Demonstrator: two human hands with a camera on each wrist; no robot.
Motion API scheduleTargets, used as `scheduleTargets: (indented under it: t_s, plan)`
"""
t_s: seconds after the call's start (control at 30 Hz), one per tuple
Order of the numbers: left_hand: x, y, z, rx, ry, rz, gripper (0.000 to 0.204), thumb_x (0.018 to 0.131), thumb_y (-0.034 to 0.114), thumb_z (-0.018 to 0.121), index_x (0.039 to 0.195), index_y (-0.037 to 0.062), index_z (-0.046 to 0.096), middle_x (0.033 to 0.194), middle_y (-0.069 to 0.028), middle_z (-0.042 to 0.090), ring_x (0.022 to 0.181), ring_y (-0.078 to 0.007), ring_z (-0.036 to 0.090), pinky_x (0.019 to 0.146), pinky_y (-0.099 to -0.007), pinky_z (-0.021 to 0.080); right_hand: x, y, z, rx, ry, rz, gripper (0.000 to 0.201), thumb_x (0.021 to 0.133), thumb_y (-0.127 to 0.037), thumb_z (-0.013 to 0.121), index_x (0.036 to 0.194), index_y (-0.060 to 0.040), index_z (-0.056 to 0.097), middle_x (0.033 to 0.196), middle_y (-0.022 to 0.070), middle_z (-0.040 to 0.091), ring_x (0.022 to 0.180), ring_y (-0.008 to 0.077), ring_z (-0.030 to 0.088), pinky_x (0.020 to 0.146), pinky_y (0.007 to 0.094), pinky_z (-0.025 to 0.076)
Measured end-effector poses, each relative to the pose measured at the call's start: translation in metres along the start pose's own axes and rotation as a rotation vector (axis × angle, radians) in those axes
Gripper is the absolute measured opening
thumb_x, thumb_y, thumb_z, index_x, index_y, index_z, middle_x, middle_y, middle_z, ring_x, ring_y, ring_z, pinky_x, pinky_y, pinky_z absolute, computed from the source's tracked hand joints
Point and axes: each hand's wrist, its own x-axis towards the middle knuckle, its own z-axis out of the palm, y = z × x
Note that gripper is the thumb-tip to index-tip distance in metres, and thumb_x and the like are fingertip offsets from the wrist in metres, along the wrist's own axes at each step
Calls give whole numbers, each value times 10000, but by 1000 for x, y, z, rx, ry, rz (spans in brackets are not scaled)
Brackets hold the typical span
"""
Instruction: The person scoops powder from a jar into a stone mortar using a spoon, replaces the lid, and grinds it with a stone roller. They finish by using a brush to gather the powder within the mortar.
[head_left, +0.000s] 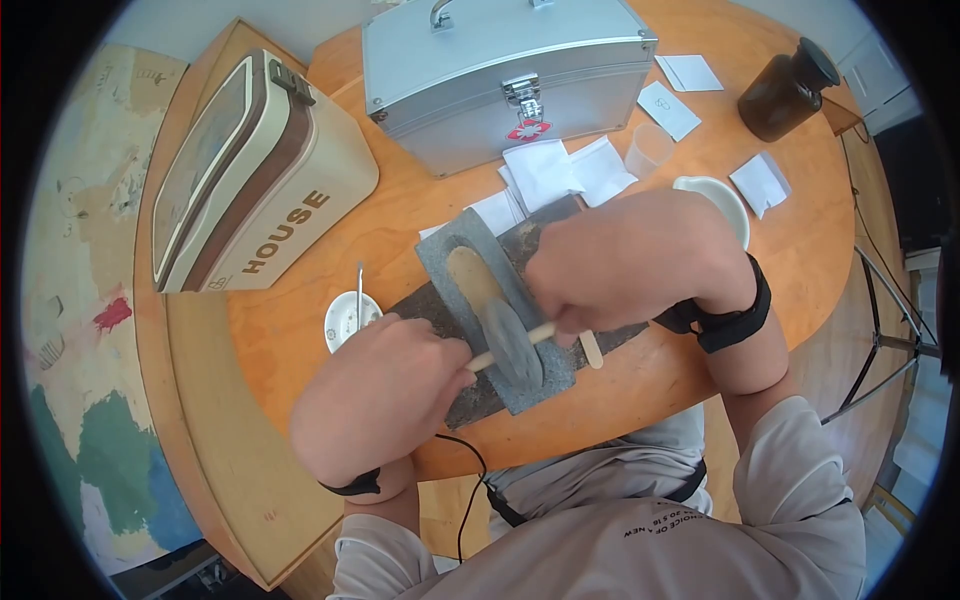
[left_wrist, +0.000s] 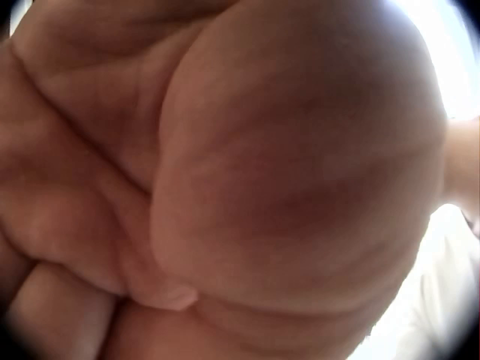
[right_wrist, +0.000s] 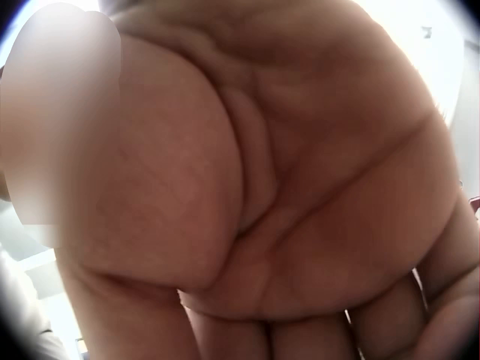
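Observation:
A grey stone grinding wheel (head_left: 512, 345) stands in the groove of a stone trough (head_left: 434, 248), over its near half. Tan powder (head_left: 468, 272) lies in the groove's far part. My left hand (head_left: 385, 390) grips the left end of the wheel's wooden axle (head_left: 482, 361), and my right hand (head_left: 635, 250) holds the right end. Beneath the trough is a dark slab (head_left: 472, 408). A flat wooden stick (head_left: 592, 351) pokes out below the right hand. Palms fill both wrist views, where the axle is hidden.
Left of the trough stands a white dish (head_left: 342, 328) with a spoon, near a cream box (head_left: 300, 190). A silver case (head_left: 470, 130) sits behind, with white paper packets (head_left: 545, 175), a plastic cup (head_left: 648, 150), a white bowl (head_left: 735, 207) and a brown bottle (head_left: 778, 105) to the right.

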Motion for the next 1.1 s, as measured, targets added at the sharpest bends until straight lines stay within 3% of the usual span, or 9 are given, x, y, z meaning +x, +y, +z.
scheduleTargets:
  t_s: [0.17, 0.27, 0.37, 0.43, 0.5, 0.7, 0.93, 1.03, 1.1]
  plan:
    - [6, -5, 0, 92, 147, -235, 138, 917, 133, 683, 885, 4, 719, 783, -204, 645, 793, -401, 650, 731, -485, 525, 13, 11, 18, -178, 441, -10, 207, 876, -219, 709, 818, -25, 751, 764, 157, 687, 755, 374, 673, 666, 457, 542]
    - [1, 0, -4, 64, 33, -228, 139, 905, 128, 690, 969, 13, 734, 856, -196, 659, 855, -403, 639, 767, -472, 509, 2, 5, 24, -174, 383, -33, 196, 880, -195, 690, 807, -19, 734, 784, 169, 683, 757, 378, 667, 662, 464, 536]
    - [0, 1, -4, -48, -29, -126, 122, 901, 118, 692, 926, 3, 722, 827, -210, 661, 829, -409, 645, 752, -479, 517, -3, -4, 7, -59, 37, 70, 186, 885, -181, 682, 798, -21, 722, 788, 174, 678, 759, 381, 665, 653, 469, 533]
    - [4, 2, -4, -4, 71, -206, 126, 895, 111, 700, 856, -8, 709, 765, -219, 657, 782, -411, 654, 727, -489, 534, 3, 12, 29, -138, 437, -46, 175, 881, -190, 695, 817, -32, 733, 790, 166, 684, 771, 378, 671, 669, 465, 542]
    - [5, -6, 1, 100, 192, -217, 126, 893, 116, 704, 854, -3, 711, 761, -216, 656, 778, -407, 655, 720, -489, 534, 6, 14, 31, -204, 603, -107, 161, 877, -193, 705, 832, -44, 745, 791, 160, 689, 783, 375, 676, 689, 459, 550]
    - [-1, 2, -6, -26, -63, -79, 133, 903, 122, 694, 932, -3, 726, 814, -210, 668, 830, -408, 643, 747, -477, 519, -9, -4, 13, -68, 165, 18, 174, 877, -179, 702, 807, -22, 728, 765, 161, 676, 798, 370, 681, 717, 443, 553]
    - [3, -5, -1, 136, 169, -278, 153, 907, 130, 691, 1000, 24, 750, 836, -183, 663, 858, -381, 643, 766, -461, 511, 5, 14, 35, -228, 574, -102, 192, 889, -193, 691, 798, -28, 726, 845, 163, 698, 803, 375, 685, 705, 457, 555]
    - [-3, -1, -3, -56, 12, -32, 113, 901, 101, 688, 869, -2, 720, 753, -234, 650, 728, -421, 635, 693, -507, 523, -4, -3, 16, -154, 168, 17, 202, 895, -177, 675, 782, -11, 701, 838, 166, 692, 793, 375, 680, 703, 463, 548]
    - [-3, 1, -2, -35, 23, -53, 111, 902, 99, 685, 874, -3, 721, 754, -234, 651, 731, -420, 635, 691, -507, 522, -6, -6, 9, -117, 58, 54, 208, 894, -170, 669, 774, -1, 686, 836, 164, 692, 792, 376, 677, 702, 464, 546]
